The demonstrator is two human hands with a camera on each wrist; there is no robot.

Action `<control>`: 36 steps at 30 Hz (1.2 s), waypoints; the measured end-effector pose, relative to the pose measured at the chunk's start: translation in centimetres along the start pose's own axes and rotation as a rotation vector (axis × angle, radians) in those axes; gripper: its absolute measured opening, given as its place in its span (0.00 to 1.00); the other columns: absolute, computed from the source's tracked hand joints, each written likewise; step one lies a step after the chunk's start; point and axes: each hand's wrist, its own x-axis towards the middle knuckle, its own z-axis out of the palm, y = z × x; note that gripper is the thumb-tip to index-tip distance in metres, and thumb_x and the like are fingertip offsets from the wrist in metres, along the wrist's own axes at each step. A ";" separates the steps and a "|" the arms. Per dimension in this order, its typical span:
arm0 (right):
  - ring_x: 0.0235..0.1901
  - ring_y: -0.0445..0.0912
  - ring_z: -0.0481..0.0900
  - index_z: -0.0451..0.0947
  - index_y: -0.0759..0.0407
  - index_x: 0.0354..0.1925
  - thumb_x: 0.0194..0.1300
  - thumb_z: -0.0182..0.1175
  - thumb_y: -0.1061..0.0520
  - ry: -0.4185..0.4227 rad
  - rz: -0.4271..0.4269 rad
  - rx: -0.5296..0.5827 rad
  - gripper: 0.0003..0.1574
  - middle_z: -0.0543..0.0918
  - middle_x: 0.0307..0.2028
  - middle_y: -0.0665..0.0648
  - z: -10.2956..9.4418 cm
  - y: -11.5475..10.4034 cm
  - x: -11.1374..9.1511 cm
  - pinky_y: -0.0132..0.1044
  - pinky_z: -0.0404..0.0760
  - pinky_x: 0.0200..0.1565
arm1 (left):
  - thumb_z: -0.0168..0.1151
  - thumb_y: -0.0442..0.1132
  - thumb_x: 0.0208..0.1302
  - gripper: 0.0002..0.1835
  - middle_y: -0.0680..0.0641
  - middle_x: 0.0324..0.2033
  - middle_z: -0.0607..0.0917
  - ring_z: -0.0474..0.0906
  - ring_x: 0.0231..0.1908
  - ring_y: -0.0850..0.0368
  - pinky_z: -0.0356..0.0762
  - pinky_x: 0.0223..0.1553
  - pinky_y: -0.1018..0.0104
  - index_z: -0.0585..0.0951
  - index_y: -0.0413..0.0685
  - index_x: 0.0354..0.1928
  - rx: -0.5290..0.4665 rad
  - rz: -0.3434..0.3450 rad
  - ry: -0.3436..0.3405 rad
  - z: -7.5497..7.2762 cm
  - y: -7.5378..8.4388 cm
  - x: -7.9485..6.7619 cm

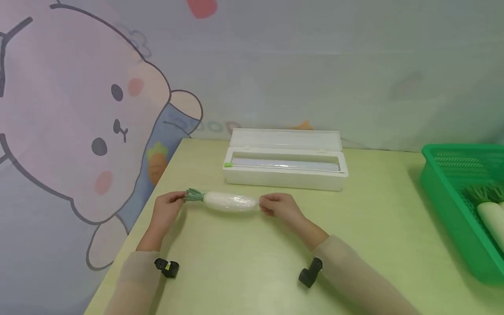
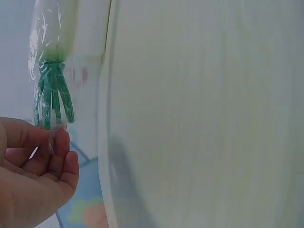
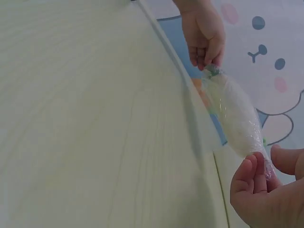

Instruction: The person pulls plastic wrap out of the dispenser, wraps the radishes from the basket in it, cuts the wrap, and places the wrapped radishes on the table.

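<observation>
A white radish (image 1: 228, 201) with a cut green top is wrapped in clear plastic film, lying crosswise between the two hands. My left hand (image 1: 166, 213) pinches the film's end beyond the green stems (image 2: 54, 92), as the left wrist view shows. At the radish's tapered tip, my right hand (image 1: 284, 209) holds the gathered film (image 3: 269, 169) between thumb and fingers. The radish appears raised off the table, its shadow falling below. Behind it stands a white cling film box (image 1: 285, 178), lid up, with a roll of film (image 1: 283, 163) inside.
A green plastic basket (image 1: 453, 227) at the right edge holds more white radishes (image 1: 492, 221) with green tops. The pale yellow-green table (image 1: 236, 271) meets a wall covering (image 1: 315, 78) printed with a cartoon animal. Its left edge runs close to my left arm.
</observation>
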 end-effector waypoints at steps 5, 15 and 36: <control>0.34 0.41 0.82 0.79 0.73 0.50 0.63 0.61 0.66 -0.015 0.021 0.032 0.17 0.84 0.44 0.65 3.6 -0.7 2.7 0.36 0.82 0.44 | 0.49 0.31 0.69 0.17 0.31 0.54 0.79 0.74 0.52 0.48 0.69 0.38 0.79 0.77 0.29 0.55 0.035 -0.049 0.098 -2.7 -0.8 0.8; 0.24 0.36 0.77 0.81 0.75 0.42 0.63 0.60 0.68 0.019 -0.076 -0.028 0.11 0.85 0.30 0.60 8.5 -1.1 5.5 0.30 0.81 0.34 | 0.45 0.30 0.68 0.20 0.31 0.54 0.78 0.73 0.53 0.49 0.67 0.38 0.80 0.75 0.29 0.58 0.034 -0.110 0.212 -5.4 -1.8 2.1; 0.43 0.49 0.80 0.81 0.65 0.47 0.62 0.63 0.59 0.019 -0.207 -0.415 0.15 0.84 0.42 0.60 8.1 -0.2 5.2 0.39 0.77 0.48 | 0.39 0.29 0.66 0.30 0.26 0.64 0.66 0.62 0.66 0.36 0.68 0.56 0.63 0.57 0.32 0.71 0.044 -0.141 0.027 -4.8 -2.8 2.2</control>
